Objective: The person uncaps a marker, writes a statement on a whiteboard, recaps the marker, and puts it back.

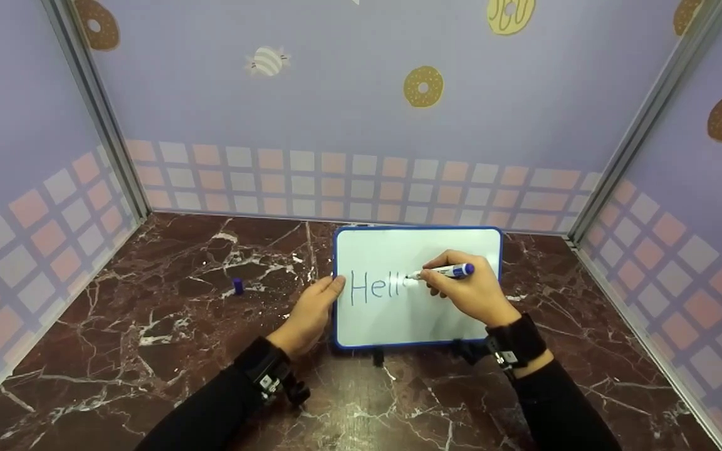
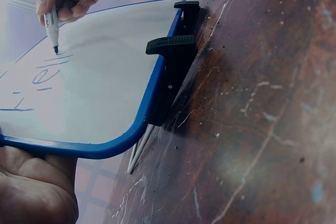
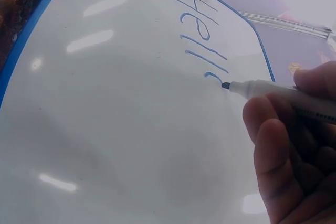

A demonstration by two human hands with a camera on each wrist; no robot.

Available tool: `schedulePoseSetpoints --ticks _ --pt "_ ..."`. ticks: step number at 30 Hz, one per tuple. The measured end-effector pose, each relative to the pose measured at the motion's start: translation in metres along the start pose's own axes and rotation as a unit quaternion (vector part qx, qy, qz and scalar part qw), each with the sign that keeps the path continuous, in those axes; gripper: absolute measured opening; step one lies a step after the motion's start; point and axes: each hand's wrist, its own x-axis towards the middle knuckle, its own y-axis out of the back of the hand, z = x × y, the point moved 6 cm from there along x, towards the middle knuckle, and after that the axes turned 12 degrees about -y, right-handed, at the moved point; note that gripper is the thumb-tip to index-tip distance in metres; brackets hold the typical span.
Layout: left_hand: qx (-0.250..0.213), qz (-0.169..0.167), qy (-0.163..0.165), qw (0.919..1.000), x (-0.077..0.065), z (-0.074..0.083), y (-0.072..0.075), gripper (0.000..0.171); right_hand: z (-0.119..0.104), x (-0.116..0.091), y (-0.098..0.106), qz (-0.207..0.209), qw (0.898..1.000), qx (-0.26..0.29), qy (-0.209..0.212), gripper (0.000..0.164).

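A small whiteboard with a blue frame stands tilted back on the table, bearing the blue handwritten letters "Hell" and a short curved stroke after them. My left hand grips the board's left edge, thumb at the frame and the other fingers hidden behind it. Between the thumb and fingers of my right hand is a white marker with a blue end. Its dark tip touches the board at the curved stroke, as the right wrist view shows. The left wrist view shows black feet along the board's lower edge.
A blue marker cap stands on the dark red marbled table, left of the board. Purple patterned walls with metal corner posts enclose the table at the back and both sides.
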Motion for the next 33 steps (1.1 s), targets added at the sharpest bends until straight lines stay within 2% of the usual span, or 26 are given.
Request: schedulePoseSetpoints --ticks 13,20,27,33 --pt "0.02 -0.001 -0.008 0.9998 0.0008 0.0003 0.002 0.047 -0.0009 0.0005 0.0033 0.016 1.0 -0.004 -0.002 0.004" --pt "0.014 0.002 0.0 0.9999 0.0007 -0.001 0.0022 0.047 -0.0004 0.0003 0.0046 0.018 1.0 -0.005 -0.001 0.004" --pt "-0.002 -0.011 -0.004 0.9999 0.0002 -0.0003 0.0002 0.049 -0.0014 -0.001 0.0055 0.019 1.0 -0.02 -0.004 0.005" --pt "0.004 -0.005 0.0 1.0 0.0004 -0.0009 0.0003 0.05 -0.0008 -0.0012 0.0052 0.015 1.0 -0.026 -0.009 0.006"
